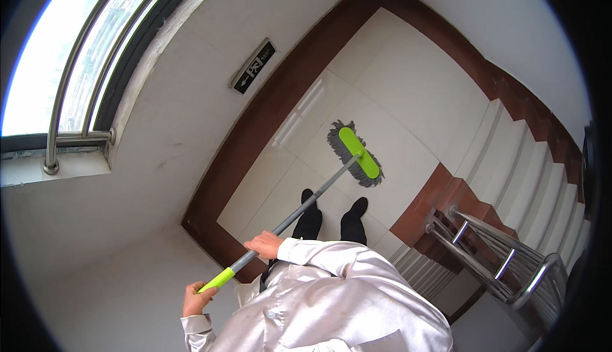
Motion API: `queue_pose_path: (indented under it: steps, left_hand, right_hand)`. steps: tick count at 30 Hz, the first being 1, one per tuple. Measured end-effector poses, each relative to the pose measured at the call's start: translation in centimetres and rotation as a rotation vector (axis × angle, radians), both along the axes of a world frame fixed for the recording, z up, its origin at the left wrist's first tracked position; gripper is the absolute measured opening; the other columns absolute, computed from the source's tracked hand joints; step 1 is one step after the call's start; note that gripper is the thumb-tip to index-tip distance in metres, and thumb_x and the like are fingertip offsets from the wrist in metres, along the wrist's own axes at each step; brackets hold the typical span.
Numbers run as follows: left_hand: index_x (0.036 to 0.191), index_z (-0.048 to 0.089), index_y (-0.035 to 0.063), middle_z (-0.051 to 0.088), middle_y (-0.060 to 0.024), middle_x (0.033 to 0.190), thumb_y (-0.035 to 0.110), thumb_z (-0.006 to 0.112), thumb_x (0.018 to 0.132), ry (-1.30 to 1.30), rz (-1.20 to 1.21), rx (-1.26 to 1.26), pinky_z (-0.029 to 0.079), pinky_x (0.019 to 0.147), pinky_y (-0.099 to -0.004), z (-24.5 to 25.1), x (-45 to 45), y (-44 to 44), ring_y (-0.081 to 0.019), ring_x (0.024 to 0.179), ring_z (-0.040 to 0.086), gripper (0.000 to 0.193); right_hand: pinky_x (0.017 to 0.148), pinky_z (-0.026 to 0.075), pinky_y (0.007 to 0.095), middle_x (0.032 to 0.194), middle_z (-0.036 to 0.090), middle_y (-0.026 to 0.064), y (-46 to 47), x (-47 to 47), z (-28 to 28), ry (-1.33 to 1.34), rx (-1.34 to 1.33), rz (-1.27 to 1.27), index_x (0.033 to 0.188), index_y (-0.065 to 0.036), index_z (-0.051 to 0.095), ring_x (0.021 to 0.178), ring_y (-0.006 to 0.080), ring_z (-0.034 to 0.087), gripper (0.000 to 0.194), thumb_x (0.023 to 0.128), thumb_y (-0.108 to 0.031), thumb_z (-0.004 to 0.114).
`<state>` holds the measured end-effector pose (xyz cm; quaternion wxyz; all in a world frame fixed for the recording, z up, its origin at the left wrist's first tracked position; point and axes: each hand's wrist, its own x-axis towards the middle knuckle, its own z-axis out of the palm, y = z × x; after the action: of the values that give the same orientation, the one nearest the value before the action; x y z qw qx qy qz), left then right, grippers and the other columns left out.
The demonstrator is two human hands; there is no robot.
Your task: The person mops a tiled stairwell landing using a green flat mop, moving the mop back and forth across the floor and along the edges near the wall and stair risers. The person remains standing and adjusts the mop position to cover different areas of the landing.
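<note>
A mop spans the view diagonally, its grey metal pole (306, 202) reaching from my body to the floor. At the pole's upper end, my left hand (195, 299) is wrapped around the lime-green grip (216, 280). Lower down, my right hand (266, 245) holds the bare grey part of the pole. The mop head has a lime-green plate (367, 163) with a grey fringe (337, 144) around it. It rests flat on the tiled floor (406, 96), just ahead of my black shoes (359, 205).
White stairs (516, 160) with brown edging lie on the right, beside a stainless-steel handrail (497, 256). A dark exit sign (253, 66) hangs low on the left wall. Above it is a window (76, 65) with metal bars. Brown skirting and border tiles (282, 113) edge the landing.
</note>
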<state>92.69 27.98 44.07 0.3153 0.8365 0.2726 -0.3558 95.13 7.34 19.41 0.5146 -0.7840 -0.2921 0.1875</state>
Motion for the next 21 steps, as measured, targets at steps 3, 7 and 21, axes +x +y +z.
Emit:
queue_pose_path:
  steps: [3, 7, 21]
  left_hand:
    - [0.082, 0.067, -0.0008, 0.057, -0.0011, 0.063, 0.02, 0.074, 0.074, 0.005, 0.018, -0.032, 0.04, 0.048, -0.0259, -4.2, -0.1, -1.9, -0.0105, 0.053, 0.051, 0.023]
    - [0.087, 0.067, -0.0041, 0.064, -0.0073, 0.071, 0.026, 0.072, 0.077, 0.022, -0.19, -0.099, 0.045, 0.059, -0.0305, -9.0, 0.8, -8.9, -0.0132, 0.062, 0.055, 0.032]
    - [0.092, 0.066, -0.0017, 0.058, -0.0022, 0.066, 0.027, 0.073, 0.078, 0.076, 0.161, -0.134, 0.041, 0.049, -0.0249, -9.3, -5.9, -3.5, -0.0092, 0.054, 0.05, 0.032]
  right_hand:
    - [0.071, 0.038, 0.0416, 0.074, 0.062, 0.0069, -3.4, -0.5, -1.3, -0.059, -0.101, -0.138, 0.091, -0.013, 0.054, 0.077, 0.0295, 0.059, 0.021, 0.072, -0.005, 0.06]
    - [0.071, 0.039, 0.0448, 0.068, 0.059, 0.0066, -10.3, -1.0, -6.8, -0.239, -0.333, -0.399, 0.08, -0.013, 0.058, 0.075, 0.0275, 0.058, 0.008, 0.074, -0.007, 0.057]
    - [0.072, 0.04, 0.0454, 0.07, 0.062, 0.0052, -5.4, -3.4, -7.6, -0.231, -0.394, -0.11, 0.088, -0.015, 0.063, 0.076, 0.0257, 0.061, 0.013, 0.077, -0.013, 0.057]
